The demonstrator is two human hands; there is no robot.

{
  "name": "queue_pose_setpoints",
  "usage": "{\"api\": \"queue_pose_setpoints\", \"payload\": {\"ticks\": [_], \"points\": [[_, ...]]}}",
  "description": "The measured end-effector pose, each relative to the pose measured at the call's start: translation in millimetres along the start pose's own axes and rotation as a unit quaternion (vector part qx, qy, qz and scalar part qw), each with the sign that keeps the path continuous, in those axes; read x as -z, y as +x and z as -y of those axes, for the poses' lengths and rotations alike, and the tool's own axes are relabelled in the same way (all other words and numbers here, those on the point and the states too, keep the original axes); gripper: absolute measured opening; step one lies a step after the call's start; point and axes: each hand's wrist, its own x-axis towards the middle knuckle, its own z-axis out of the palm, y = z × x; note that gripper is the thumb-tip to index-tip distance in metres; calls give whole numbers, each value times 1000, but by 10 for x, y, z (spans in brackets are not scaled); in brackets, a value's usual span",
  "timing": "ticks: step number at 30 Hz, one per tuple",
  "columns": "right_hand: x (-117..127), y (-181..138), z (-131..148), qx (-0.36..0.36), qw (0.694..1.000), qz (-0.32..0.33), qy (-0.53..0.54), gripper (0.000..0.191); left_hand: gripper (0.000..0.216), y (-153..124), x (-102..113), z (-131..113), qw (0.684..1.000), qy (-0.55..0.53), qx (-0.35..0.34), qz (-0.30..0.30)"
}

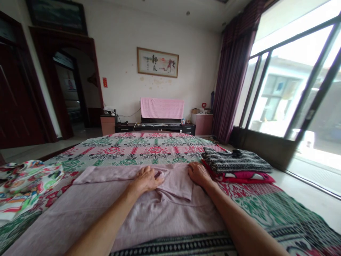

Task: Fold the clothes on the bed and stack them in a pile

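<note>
A pale pink shirt [170, 222] lies spread across the bed, with a sleeve [176, 190] turned in over its body. My left hand [146, 179] is closed on the cloth near the folded upper part, its thumb beside a small bunched crease. At the right end of the upper edge, my right hand [198, 173] has its fingers bent over the fabric and gripping it. Wrinkles run through the shirt between and below the hands. The fingertips of both hands are partly hidden.
Folded clothes, a black-and-white knit [237, 160] on a red piece [245, 176], are stacked right of my right hand. A colourful printed cloth [23, 185] lies crumpled at left. The patterned bedspread [154, 144] reaches toward a low cabinet [189, 129] by the far wall.
</note>
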Motion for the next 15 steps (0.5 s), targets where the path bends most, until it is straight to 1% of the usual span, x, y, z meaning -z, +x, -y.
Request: {"api": "queue_pose_setpoints", "payload": {"ticks": [3, 7, 8, 9, 11, 12, 13, 14, 15], "points": [[6, -2, 10, -21, 1000, 7, -12, 27, 67, 5, -33, 4, 999, -3, 45, 15], [73, 9, 114, -53, 997, 29, -43, 26, 80, 15, -82, -6, 997, -21, 67, 21], [97, 15, 173, -40, 998, 26, -48, 27, 82, 17, -101, -4, 997, -25, 66, 17], [118, 22, 245, -14, 999, 21, -46, 29, 84, 19, -122, -1, 997, -28, 66, 9], [138, 35, 416, 72, 997, 19, -25, 36, 88, 22, -163, 8, 998, -29, 64, -6], [130, 39, 501, 111, 993, 35, -9, 39, 89, 24, -181, 11, 998, -28, 62, -10], [108, 41, 578, 134, 989, 59, 2, 41, 89, 27, -194, 13, 998, -27, 61, -13], [75, 41, 641, 137, 987, 88, 11, 42, 90, 29, -202, 14, 998, -23, 64, -12], [34, 37, 686, 126, 985, 115, 20, 45, 90, 33, -204, 14, 997, -18, 69, -6]]}}
